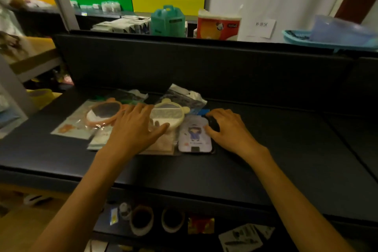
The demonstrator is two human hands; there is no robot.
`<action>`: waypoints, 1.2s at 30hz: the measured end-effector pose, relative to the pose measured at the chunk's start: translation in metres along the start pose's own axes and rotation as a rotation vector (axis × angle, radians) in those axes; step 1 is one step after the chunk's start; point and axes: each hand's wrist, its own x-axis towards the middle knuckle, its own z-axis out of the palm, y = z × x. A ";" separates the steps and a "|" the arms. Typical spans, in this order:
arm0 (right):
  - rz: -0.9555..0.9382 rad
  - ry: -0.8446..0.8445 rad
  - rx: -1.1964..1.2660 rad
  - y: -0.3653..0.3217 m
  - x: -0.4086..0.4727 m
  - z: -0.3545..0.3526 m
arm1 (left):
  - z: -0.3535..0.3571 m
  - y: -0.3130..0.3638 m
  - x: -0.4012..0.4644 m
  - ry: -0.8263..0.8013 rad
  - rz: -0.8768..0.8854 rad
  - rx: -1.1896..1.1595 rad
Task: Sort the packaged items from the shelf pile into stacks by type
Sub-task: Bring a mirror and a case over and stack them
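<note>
Sorting perhaps two bear mirrors [165, 115]

The shelf [286, 139] has a dark, matt, smooth surface that looks like padded leatherette. On it, at 9 o'clock of the left hand [135, 129], an orange-rimmed mirror [104, 113] lies in glossy clear plastic film, its glass reflective. At 1 o'clock of that hand a cream-rimmed mirror [169, 114] has a smooth plastic frame, also wrapped in shiny film. At 9 o'clock of the right hand [227, 127] lies a lilac printed card pack [194, 136], slightly glossy.
</note>
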 end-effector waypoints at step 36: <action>0.765 0.330 0.573 -0.054 -0.057 0.012 | 0.011 -0.032 0.049 -0.127 0.309 -1.025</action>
